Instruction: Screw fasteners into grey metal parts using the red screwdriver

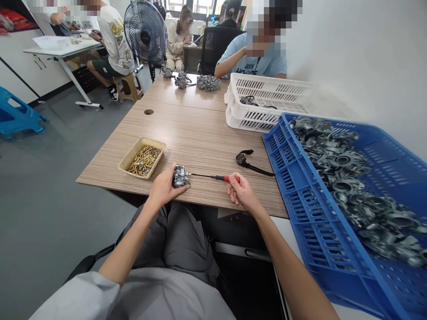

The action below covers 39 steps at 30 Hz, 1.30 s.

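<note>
Your left hand (163,187) is holding a silver-grey, blocky cast-metal part (179,176), the thumb lying along its near side and the fingers closing only as far as its width allows. Your right hand (240,190) is grasping a slim screwdriver with a red-and-black handle and a dark, thin shaft (218,178), the fingers curling in tightly around the red end. The shaft is pointing from the right fingers towards the left ones, its tip meeting a small brass-coloured piece (190,174) at the right side of the metal part; whether the tip is seated, you cannot tell at this size. The metal part is sitting between both sets of fingers, at the near edge of a wood-grain table (190,129). Left of and beyond the left fingers, a cream rectangular plastic tray (132,153) is holding a heap of small brass-coloured and silvery pieces (145,160). Just beyond and right of the right fingers, a black wristwatch with a dark strap (240,158) is lying unfastened. Farther right, a blue slotted plastic crate (300,191) is containing many grey metal castings (350,178). Beyond the right fingers, a white slotted plastic crate (253,116) is standing against the blue one, and a person in a light-blue T-shirt (253,60) is sitting behind it.
</note>
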{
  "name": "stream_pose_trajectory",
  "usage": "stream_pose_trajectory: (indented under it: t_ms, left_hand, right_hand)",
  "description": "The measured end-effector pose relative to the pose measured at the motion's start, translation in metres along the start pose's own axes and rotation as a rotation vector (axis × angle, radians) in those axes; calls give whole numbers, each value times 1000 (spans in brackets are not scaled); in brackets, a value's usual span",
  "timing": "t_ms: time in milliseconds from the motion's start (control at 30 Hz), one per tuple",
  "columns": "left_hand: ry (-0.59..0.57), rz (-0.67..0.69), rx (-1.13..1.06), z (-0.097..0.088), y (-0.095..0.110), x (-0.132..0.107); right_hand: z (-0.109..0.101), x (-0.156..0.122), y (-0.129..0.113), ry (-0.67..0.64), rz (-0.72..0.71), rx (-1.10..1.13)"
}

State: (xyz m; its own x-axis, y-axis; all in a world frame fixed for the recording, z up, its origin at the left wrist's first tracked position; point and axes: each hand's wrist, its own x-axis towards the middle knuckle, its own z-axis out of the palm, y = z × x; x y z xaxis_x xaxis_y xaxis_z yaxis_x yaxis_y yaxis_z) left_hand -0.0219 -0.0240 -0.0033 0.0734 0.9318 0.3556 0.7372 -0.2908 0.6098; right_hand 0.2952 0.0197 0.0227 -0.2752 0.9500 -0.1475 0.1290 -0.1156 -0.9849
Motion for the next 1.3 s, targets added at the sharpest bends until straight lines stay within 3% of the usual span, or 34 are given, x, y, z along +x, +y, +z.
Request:
stream_pose_trajectory:
  t_ms: [200,367,1300]
  left_hand:
    - [-1,1,14,1,-1,0]
    - [9,-8,34,1,0,-1]
    - [-4,-5,27,0,1,0]
  right_hand:
    - [-1,0,0,-41,-27,95]
    - [-2,1,2,-18,5,11]
    - [-2,-1,-1,-62,-37,104]
